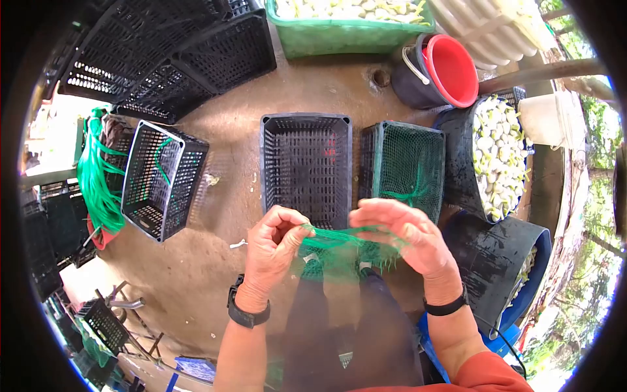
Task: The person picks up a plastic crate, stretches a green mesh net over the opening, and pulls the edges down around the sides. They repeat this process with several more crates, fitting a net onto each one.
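My left hand point(274, 243) pinches one end of a green net point(339, 243) between thumb and fingers. At the net's other end is my right hand point(411, 236), its fingers spread and slightly blurred, with mesh hanging beside the fingers and palm. The net is stretched loosely between both hands, above my legs. Just beyond it stands a black plastic crate point(305, 163) with slotted walls. To its right, a second black crate point(403, 166) is covered with green netting.
A tilted black crate point(163, 179) and bundled green nets point(98, 176) are at left. Stacked black crates point(176, 59) stand behind. A green tub point(353, 39), a red bucket point(452, 70) and a barrel of pale bulb-like pieces point(499, 157) are beyond and right.
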Demonstrator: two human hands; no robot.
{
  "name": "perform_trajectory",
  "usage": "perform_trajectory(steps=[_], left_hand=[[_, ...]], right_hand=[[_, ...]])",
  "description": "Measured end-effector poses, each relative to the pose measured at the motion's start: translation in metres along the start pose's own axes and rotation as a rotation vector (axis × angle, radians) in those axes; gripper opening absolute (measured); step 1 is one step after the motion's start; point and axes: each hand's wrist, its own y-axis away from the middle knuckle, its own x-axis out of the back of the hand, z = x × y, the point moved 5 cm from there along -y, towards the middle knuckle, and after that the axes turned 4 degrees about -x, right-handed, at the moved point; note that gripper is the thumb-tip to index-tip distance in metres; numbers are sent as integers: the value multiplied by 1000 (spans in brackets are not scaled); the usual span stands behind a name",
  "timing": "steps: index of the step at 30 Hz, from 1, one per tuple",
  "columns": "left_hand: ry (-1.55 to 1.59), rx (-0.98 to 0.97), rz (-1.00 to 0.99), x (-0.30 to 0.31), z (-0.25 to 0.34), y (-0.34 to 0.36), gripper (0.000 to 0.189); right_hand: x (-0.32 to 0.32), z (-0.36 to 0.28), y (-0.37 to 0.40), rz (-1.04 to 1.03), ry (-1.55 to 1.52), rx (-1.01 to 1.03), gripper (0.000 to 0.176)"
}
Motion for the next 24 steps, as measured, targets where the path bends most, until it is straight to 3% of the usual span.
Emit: perform_trajectory(steps=[1,3,5,7,10,14,16,18,20,21,23,24], left_hand=[[-50,-42,-15,3,4,-1,10],[-164,-79,-54,12,8,-4,10],[-275,-122,-89,19,13,-7,9],[-537,-241,-20,25,24,-8,9],[-594,-389,90,23,27,-11,11],[-679,-556,35,6,28,-12,13],[-670,-510,46,4,21,-12,12],[-664,-465,50,5,14,-14,10],[-220,-14,109,14,-11,-20,6],[36,103,74,13,-14,-21,12],[74,15,145,23,-6,-25,23],[-61,-68,232,31,-1,-22,31]], right_hand=[[-12,3,-6,-56,26,-43,61],[-18,9,-13,-28,21,-19,55],[-19,24,-15,-206,32,-285,50],[-30,31,-14,-189,38,-311,46],[-43,53,-13,-121,-25,-331,54],[-57,57,-14,46,-105,-198,52],[-47,61,-14,299,-74,-212,42],[-44,67,-14,355,-100,-221,37],[-40,72,-14,408,-122,-231,32],[-37,72,-15,439,-119,-205,28],[-31,75,-14,483,-116,-181,25],[-27,76,-14,527,-113,-121,21]])
